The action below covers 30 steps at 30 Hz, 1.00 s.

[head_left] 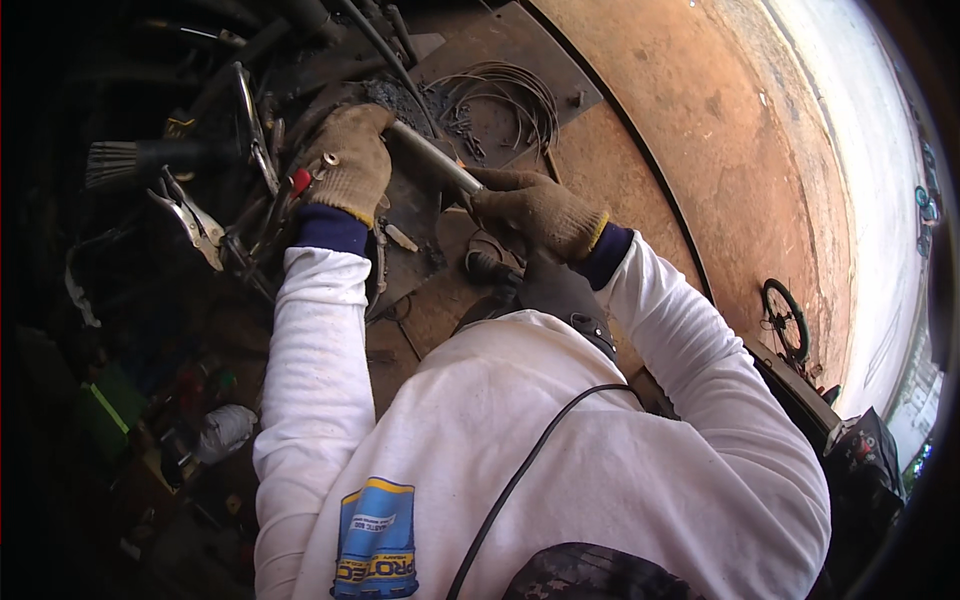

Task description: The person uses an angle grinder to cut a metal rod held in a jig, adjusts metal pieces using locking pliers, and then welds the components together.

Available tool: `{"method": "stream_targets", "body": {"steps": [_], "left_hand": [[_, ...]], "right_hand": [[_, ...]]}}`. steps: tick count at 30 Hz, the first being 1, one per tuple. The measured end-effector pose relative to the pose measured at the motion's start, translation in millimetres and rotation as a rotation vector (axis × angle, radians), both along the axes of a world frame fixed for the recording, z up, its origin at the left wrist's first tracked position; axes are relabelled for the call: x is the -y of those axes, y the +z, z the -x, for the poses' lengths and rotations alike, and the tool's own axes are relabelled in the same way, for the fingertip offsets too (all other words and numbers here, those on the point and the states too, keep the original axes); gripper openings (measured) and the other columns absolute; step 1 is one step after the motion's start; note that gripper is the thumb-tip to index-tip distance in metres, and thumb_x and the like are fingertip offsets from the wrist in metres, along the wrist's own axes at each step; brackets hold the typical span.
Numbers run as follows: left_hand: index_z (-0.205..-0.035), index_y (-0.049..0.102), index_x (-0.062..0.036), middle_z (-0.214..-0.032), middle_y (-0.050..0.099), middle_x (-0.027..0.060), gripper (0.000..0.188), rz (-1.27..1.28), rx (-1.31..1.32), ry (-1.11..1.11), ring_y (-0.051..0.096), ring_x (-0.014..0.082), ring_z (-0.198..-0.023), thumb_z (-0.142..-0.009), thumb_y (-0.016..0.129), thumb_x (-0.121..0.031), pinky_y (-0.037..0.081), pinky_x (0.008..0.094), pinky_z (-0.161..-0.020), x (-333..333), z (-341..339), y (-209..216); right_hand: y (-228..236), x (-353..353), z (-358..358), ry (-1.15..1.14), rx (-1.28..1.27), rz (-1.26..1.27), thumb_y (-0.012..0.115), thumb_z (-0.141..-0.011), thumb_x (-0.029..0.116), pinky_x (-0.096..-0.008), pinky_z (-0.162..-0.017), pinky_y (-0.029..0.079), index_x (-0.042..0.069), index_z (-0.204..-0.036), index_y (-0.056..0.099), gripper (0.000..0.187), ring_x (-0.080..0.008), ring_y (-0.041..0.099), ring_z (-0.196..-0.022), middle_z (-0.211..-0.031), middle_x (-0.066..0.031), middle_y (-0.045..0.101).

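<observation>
A grey metal tube (436,158) runs at a slant between my two gloved hands above the dark workbench. My left hand (348,160), in a tan knit glove, is closed at the tube's upper left end; its fingertips are hidden behind the back of the hand. Around the lower right end my right hand (538,212) is wrapped, in a matching glove. A red-tipped tool (301,182) lies right beside my left wrist. Close to that wrist are also locking pliers (196,222), which rest with their jaws apart among dark metal parts.
A coil of thin wire (548,108) and small dark bits lie on a metal plate (495,42) beyond my hands. A brush (112,165) sits at the far left. Brown ground (690,110) stretches right, with a bicycle wheel (786,318). A black cable (510,480) crosses my shirt.
</observation>
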<state>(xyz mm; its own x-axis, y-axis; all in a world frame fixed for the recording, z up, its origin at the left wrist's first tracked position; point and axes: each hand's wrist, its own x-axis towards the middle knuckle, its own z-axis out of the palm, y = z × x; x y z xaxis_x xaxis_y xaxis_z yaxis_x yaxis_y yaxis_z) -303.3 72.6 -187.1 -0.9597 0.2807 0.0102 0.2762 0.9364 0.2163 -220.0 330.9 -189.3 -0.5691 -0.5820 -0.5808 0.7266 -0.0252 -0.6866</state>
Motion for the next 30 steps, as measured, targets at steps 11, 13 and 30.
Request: {"method": "stream_targets", "body": {"steps": [11,13,30], "left_hand": [[-0.107,0.073,-0.0034,-0.115,0.07,0.0176,0.03,0.006,0.012,0.017,0.064,0.0344,-0.113,-0.085,0.054,0.001,0.05,0.042,-0.101,-3,-2,4],[-0.106,0.073,-0.0037,-0.114,0.07,0.0175,0.029,-0.002,0.011,0.021,0.064,0.0342,-0.112,-0.085,0.054,0.0,0.05,0.0418,-0.101,-4,-2,4],[-0.104,0.075,-0.0079,-0.113,0.07,0.0161,0.028,0.031,0.081,0.026,0.065,0.0337,-0.11,-0.085,0.055,-0.004,0.052,0.0412,-0.099,-8,-4,19]], "right_hand": [[-4,6,-10,-0.013,-0.109,-0.059,0.061,-0.102,0.02,-0.0207,-0.054,0.045,0.008,-0.153,0.044,0.055,-0.0028,0.051,-0.062,-0.082,0.0033,0.06],[-7,6,-13,-0.038,-0.098,-0.05,0.061,-0.102,0.023,-0.0217,-0.054,0.045,0.009,-0.152,0.046,0.054,-0.004,0.052,-0.062,-0.081,0.0025,0.059],[-4,51,-51,-0.211,-0.136,-0.246,0.063,-0.1,0.026,-0.0238,-0.074,0.051,0.006,-0.145,0.054,0.05,-0.0057,0.061,-0.081,-0.094,-0.0005,0.067]]}}
